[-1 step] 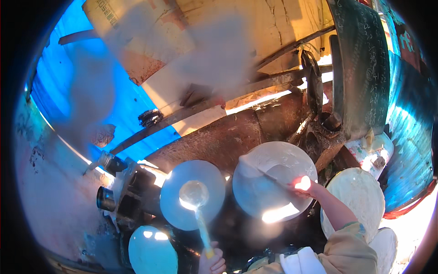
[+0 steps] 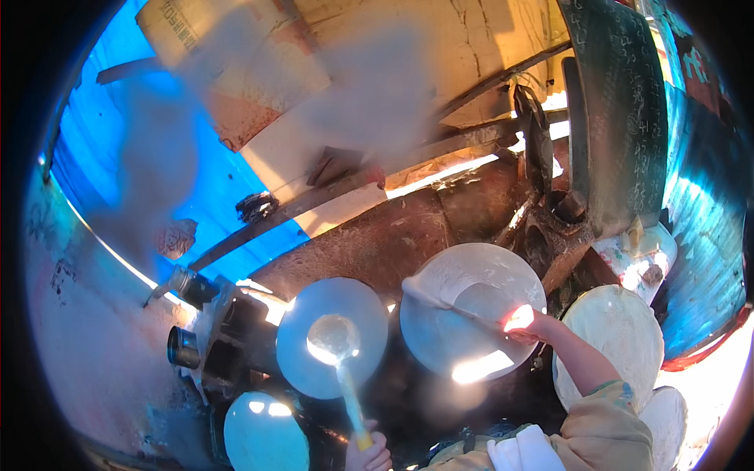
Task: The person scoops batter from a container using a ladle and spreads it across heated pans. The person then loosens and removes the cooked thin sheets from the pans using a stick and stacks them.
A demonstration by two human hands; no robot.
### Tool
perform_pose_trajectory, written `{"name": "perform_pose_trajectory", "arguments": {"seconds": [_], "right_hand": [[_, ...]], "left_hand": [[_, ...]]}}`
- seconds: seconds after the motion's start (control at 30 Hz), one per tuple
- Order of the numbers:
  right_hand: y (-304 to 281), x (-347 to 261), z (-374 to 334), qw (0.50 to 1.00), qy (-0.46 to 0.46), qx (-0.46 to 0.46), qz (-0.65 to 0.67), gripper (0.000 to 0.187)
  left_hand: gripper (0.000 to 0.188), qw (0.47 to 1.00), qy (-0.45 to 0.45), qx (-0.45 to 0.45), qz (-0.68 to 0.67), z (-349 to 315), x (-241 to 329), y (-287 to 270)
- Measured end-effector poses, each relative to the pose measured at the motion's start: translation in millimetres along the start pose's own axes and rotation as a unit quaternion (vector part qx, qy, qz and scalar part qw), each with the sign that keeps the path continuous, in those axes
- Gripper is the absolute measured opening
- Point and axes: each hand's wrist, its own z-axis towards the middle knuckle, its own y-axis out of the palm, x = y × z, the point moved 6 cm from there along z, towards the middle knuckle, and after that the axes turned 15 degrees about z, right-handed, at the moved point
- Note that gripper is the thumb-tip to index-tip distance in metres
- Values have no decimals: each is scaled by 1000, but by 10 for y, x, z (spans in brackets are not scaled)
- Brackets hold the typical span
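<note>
My left hand comes in at the lower edge, fingers wrapped round the yellow-and-pale handle of a ladle. The ladle's round bowl lies over the middle of a wide, round grey pan. To the right, my right hand is closed on a long, thin-handled stirring tool, over the right part of a large, pale grey bowl. That tool reaches leftward across the bowl, its pale, wider end near the left rim. Strong sunlight washes out part of the right hand.
Pale round lids or discs stand at the right and lower left. Dark metal parts with short pipes sit left of the pan. Behind the vessels run a rusty brown curved surface and a dark board.
The stirring tool's far end has shifted slightly left and down inside the large bowl. My left hand and the ladle look nearly unchanged.
</note>
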Motion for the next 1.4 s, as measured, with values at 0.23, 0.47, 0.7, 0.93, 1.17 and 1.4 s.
{"name": "perform_pose_trajectory", "arguments": {"seconds": [0.23, 0.47, 0.7, 0.93, 1.17, 1.4], "right_hand": [[-376, -401, 79, 980, 23, 182, 80, 22], [-346, -6, -97, 983, 182, -10, -5, 8], [-343, 136, 372, 978, 173, 112, 43, 29], [-519, -227, -184, 984, 174, -7, -43, 19], [-26, -46, 127, 991, 106, -44, -73, 20], [-542, -183, -69, 991, 131, 34, 13, 25]], "left_hand": [[46, 988, -19, 13, 153, 165, 55, 148], [51, 996, 26, -37, 70, 84, 99, 22], [51, 996, -16, -6, 89, 279, 36, 171], [50, 999, -18, -16, 35, 61, -104, -43], [48, 1000, -19, 1, 22, 255, -269, 167], [47, 1000, -26, -8, -15, -25, -469, -124]]}}
